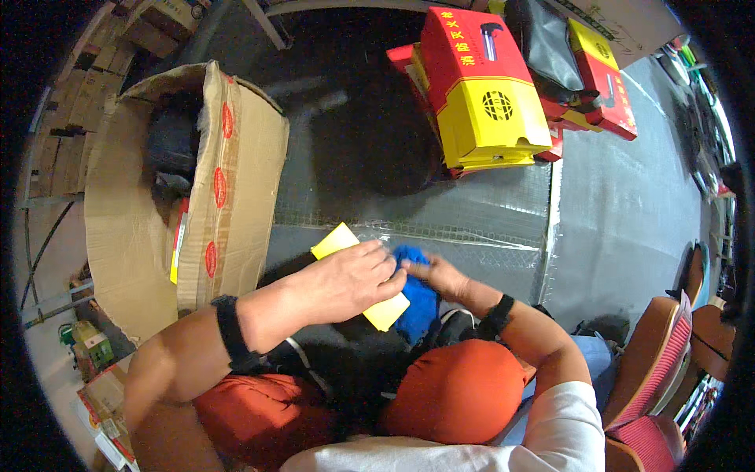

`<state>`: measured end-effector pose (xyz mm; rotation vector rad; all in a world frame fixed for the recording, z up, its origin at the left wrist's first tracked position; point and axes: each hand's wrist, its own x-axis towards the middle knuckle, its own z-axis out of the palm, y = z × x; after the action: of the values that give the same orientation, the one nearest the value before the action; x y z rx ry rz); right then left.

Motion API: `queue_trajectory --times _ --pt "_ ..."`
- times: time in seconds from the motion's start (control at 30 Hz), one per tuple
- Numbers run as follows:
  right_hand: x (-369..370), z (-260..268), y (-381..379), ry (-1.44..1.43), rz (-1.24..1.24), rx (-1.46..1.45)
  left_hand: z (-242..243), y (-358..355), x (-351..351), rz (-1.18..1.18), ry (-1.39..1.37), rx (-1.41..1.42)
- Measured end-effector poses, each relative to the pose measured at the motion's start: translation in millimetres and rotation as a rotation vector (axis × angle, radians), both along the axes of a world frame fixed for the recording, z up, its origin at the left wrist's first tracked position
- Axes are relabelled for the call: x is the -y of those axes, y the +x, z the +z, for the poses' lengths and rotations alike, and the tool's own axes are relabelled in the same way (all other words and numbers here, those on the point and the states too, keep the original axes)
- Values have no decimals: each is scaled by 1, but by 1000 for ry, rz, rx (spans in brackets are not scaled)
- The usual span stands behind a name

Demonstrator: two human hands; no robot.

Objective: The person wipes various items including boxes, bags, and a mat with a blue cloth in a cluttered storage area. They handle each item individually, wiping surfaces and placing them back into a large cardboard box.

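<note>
My left hand is wrapped over the middle of a yellow box, narrow and slanted, whose two ends show on either side of the fingers. Just right of it, my right hand has thumb and fingers on a piece of blue fabric. The fabric hangs down beside the yellow box, and the fingertips of both hands are close together. Both hands are above my lap, at the near edge of the grey table. What lies under my left palm is hidden.
An open cardboard carton with dark contents stands at left. Red and yellow boxes with printed writing are stacked at the back, near a black bag. Chairs with red ribbed padding are at right, brown cartons far left.
</note>
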<state>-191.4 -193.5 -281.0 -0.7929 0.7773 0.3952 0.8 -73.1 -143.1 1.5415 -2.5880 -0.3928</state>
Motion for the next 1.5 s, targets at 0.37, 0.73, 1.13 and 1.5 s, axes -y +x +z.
queue_trajectory --times 0.37,0.73,1.13,1.5 --pt "75 46 39 204 -684 311 -29 71 -26 1182 21 -199" --pt "-24 -24 90 -1524 437 925 -37 58 -23 1348 18 -214" --pt "35 14 50 -270 -417 444 -11 10 -69 1065 101 -221" --pt "22 -78 40 -567 189 99 -25 22 -96 560 -38 -191"
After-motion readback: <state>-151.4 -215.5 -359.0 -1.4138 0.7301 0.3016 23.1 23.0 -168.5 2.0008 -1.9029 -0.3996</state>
